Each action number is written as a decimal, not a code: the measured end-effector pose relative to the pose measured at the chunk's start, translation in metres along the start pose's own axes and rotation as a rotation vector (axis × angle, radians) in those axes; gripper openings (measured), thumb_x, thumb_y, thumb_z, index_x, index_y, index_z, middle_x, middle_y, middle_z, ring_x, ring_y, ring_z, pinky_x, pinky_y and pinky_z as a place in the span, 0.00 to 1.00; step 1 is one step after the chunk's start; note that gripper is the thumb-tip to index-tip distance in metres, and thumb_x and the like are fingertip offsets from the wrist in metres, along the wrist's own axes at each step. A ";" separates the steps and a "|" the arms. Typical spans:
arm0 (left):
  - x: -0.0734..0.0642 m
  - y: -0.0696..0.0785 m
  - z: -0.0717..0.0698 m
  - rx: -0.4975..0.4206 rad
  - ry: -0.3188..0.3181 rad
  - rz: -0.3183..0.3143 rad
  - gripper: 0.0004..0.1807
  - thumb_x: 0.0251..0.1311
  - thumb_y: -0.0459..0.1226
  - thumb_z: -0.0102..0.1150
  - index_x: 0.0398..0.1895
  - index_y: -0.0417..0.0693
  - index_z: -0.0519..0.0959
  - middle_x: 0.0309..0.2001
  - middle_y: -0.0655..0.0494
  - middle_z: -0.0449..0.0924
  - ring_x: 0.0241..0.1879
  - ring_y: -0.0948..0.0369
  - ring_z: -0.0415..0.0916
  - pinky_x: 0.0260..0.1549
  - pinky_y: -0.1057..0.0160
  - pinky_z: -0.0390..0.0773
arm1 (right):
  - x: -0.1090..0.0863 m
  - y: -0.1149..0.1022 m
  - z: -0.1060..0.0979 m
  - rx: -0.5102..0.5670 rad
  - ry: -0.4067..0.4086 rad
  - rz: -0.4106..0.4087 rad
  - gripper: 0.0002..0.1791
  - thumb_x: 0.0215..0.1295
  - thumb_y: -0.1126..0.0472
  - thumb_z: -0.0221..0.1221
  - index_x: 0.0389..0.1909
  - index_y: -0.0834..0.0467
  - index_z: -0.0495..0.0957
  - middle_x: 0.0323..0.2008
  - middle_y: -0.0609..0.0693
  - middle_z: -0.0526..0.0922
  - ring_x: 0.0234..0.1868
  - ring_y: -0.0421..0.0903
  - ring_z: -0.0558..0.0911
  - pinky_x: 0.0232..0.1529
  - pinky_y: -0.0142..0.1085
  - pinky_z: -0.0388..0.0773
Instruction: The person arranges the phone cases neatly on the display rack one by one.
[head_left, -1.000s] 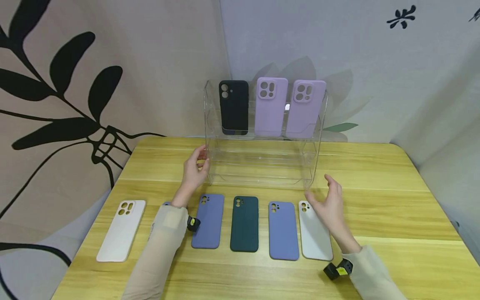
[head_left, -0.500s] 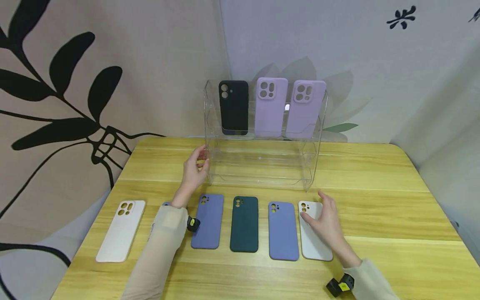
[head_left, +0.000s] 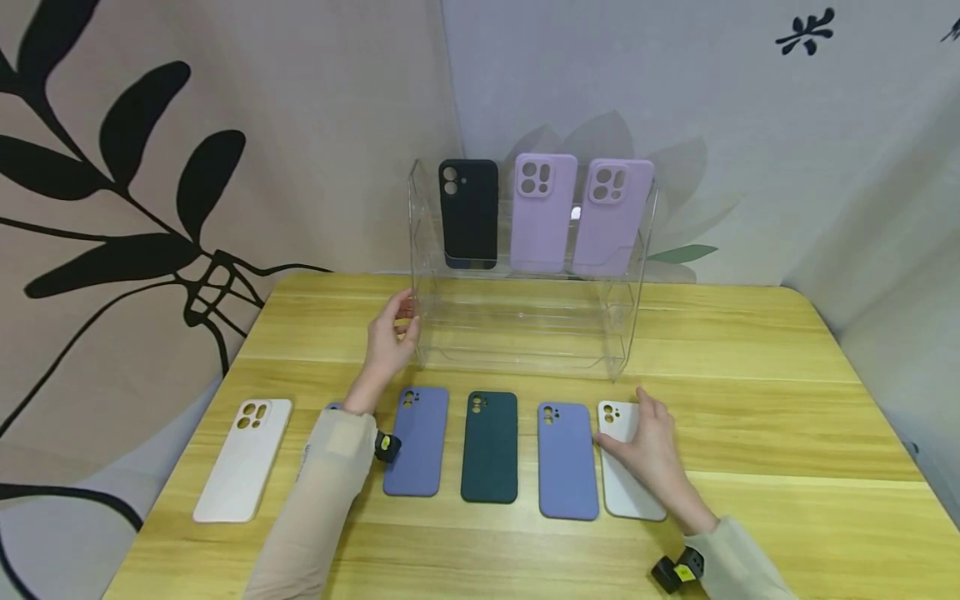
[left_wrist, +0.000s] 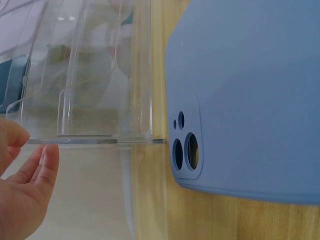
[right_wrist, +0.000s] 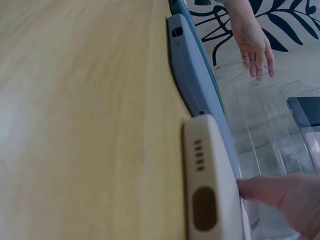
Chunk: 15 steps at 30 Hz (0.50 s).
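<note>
A clear acrylic display stand (head_left: 521,317) stands at the back of the table; a black phone case (head_left: 470,214) and two lilac phone cases (head_left: 542,213) lean on its top tier. My left hand (head_left: 390,337) pinches the stand's left side panel, thumb and fingers on either face in the left wrist view. My right hand (head_left: 654,450) lies over a white phone case (head_left: 621,479) at the right end of the front row. Its thumb meets the case's left edge and the fingers reach the right edge, their tips partly hidden. The case lies flat.
In the front row lie a blue-purple case (head_left: 568,462), a dark green case (head_left: 489,450), another blue-purple case (head_left: 417,442) and a cream-white case (head_left: 242,462). My left sleeve (head_left: 318,492) covers most of one more blue case. A wall with leaf prints stands behind the table.
My right hand has come down and back from beside the stand's right corner onto the white phone case, its thumb now at the case's left edge. The left hand stays on the stand.
</note>
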<state>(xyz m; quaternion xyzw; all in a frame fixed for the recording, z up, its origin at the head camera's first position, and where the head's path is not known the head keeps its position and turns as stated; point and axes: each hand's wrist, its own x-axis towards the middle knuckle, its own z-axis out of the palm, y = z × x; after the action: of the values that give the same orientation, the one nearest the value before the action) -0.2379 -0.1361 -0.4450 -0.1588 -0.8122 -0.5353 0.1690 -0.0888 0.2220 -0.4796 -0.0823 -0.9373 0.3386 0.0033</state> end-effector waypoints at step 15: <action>-0.003 0.027 -0.001 -0.004 0.021 0.031 0.21 0.54 0.17 0.49 0.54 0.22 0.67 0.43 0.26 0.74 0.41 0.37 0.74 0.35 0.43 0.79 | 0.002 -0.007 0.000 -0.061 -0.016 0.004 0.58 0.38 0.62 0.69 0.67 0.75 0.45 0.59 0.77 0.58 0.54 0.70 0.63 0.47 0.58 0.71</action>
<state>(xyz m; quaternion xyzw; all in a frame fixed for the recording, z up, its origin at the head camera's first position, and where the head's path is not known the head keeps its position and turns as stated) -0.2232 -0.1275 -0.4241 -0.1659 -0.8067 -0.5360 0.1855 -0.0919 0.2173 -0.4750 -0.0814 -0.9470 0.3107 -0.0071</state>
